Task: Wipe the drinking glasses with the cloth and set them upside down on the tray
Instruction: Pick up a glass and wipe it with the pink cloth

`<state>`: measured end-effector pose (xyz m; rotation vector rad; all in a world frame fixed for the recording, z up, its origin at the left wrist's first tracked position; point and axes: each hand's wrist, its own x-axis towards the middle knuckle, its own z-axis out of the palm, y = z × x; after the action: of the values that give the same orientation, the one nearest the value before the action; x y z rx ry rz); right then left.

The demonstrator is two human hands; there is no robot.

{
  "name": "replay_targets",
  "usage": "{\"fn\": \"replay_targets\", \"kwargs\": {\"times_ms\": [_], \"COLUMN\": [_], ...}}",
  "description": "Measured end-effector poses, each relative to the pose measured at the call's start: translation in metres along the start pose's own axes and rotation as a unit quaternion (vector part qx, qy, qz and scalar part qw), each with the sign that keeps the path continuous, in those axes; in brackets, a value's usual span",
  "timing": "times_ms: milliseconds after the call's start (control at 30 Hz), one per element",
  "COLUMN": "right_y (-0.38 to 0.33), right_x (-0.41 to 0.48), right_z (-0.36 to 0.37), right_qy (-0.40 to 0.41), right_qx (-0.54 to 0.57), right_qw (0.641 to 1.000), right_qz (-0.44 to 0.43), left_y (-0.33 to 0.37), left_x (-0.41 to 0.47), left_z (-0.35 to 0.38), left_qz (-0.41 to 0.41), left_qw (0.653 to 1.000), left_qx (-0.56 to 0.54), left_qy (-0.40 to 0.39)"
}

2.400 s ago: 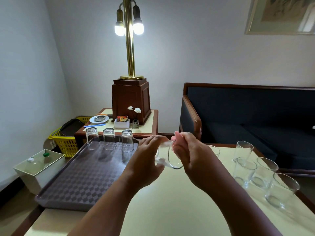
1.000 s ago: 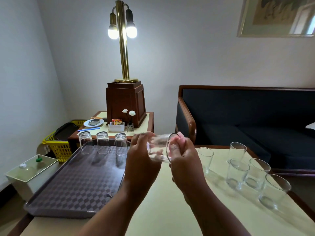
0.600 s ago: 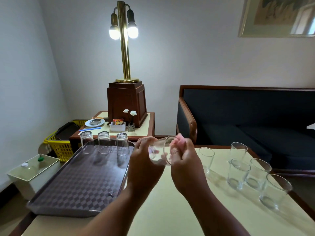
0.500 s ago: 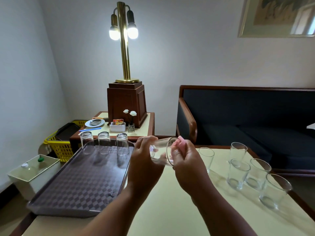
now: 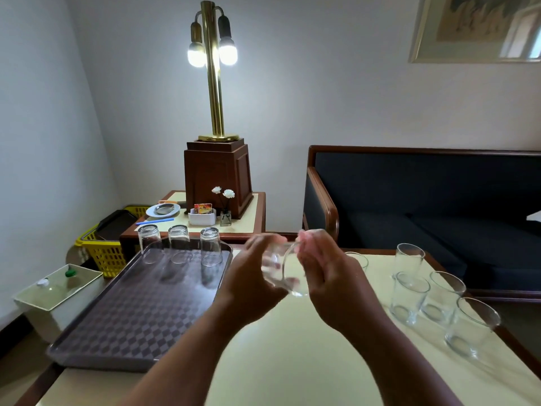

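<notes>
Glass work, head view. Centre frame: one drinking glass point(image 5: 282, 272) is held on its side above the table point(image 5: 292, 361), motion-blurred. Left hand point(image 5: 251, 278) curls round its base end. Right hand point(image 5: 326, 273) pinches a pink cloth point(image 5: 304, 240) at the rim end, the cloth mostly hidden by the fingers.

Step judged: wiping, fourth glass. Three upturned glasses point(image 5: 179, 243) stand in a row along the far edge of the tray point(image 5: 126, 317), left of centre. Five upright glasses point(image 5: 409, 297) wait on the table at right, one partly behind the right hand.

Next move likely calls for turning the held glass mouth-down and setting it beside the row, apart from its neighbours.

Writing: a red-orange packet point(image 5: 203, 208) on the side table point(image 5: 248, 224) carries print, too small to read.
</notes>
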<state>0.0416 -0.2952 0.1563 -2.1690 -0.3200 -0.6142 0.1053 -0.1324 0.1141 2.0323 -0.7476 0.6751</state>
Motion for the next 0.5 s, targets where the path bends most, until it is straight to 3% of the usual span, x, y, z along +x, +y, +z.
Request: {"fn": "replay_targets", "kwargs": {"times_ms": [67, 100, 167, 233, 300, 367, 433, 500], "right_y": [0.007, 0.011, 0.004, -0.006, -0.006, -0.002, 0.004, 0.006], "right_x": [0.0, -0.002, -0.004, -0.004, -0.002, -0.001, -0.002, -0.002], "right_z": [-0.005, -0.002, 0.007, 0.013, 0.012, 0.005, -0.005, -0.008], "right_qy": [-0.027, -0.027, 0.004, 0.026, 0.024, 0.0, -0.038, -0.064], "right_qx": [-0.096, -0.091, 0.048, 0.218, 0.25, 0.178, 0.032, -0.049], "right_qw": [0.993, 0.993, 0.999, 0.962, 0.945, 0.973, 0.998, 0.996], "right_qz": [-0.069, -0.072, 0.001, 0.165, 0.207, 0.146, 0.023, -0.045], "left_y": [-0.011, -0.012, -0.007, 0.007, 0.013, 0.007, -0.004, -0.011], "left_x": [-0.002, -0.003, -0.006, -0.006, -0.004, -0.002, -0.001, -0.003], "left_z": [-0.009, -0.009, 0.001, 0.016, 0.024, 0.018, 0.002, -0.009], "left_qz": [0.022, 0.025, 0.008, -0.027, -0.046, -0.015, 0.041, 0.061], "left_qw": [0.993, 0.992, 0.999, 0.992, 0.985, 0.992, 0.999, 0.991], "left_qx": [-0.016, 0.004, 0.037, 0.063, 0.068, 0.05, -0.002, -0.047], "left_qy": [-0.118, -0.124, -0.032, 0.102, 0.151, 0.113, -0.008, -0.112]}}
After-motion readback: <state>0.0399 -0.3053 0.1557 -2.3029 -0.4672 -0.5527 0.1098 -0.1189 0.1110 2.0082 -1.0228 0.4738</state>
